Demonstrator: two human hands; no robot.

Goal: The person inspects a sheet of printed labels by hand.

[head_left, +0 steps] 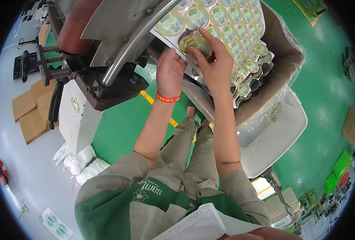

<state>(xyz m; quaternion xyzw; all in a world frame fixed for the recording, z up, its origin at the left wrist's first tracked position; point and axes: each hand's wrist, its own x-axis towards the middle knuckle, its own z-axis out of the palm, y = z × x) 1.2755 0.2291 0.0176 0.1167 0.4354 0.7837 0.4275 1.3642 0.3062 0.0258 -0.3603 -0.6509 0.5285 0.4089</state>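
A die-cut sheet of round green-and-yellow printed lids hangs down from a machine in front of me. My right hand pinches a small stack of round lids at the sheet's lower left corner, fingers curled around it. Just left of it, my left hand, with a red wristband, has its fingertips against the sheet's lower edge; I cannot see it holding anything. Punched sheet scraps hang into the box below.
A plastic-lined cardboard box sits under the sheets, above a white tub with a few loose lids. The metal machine stands at left. Flattened cardboard and white sacks lie on the floor.
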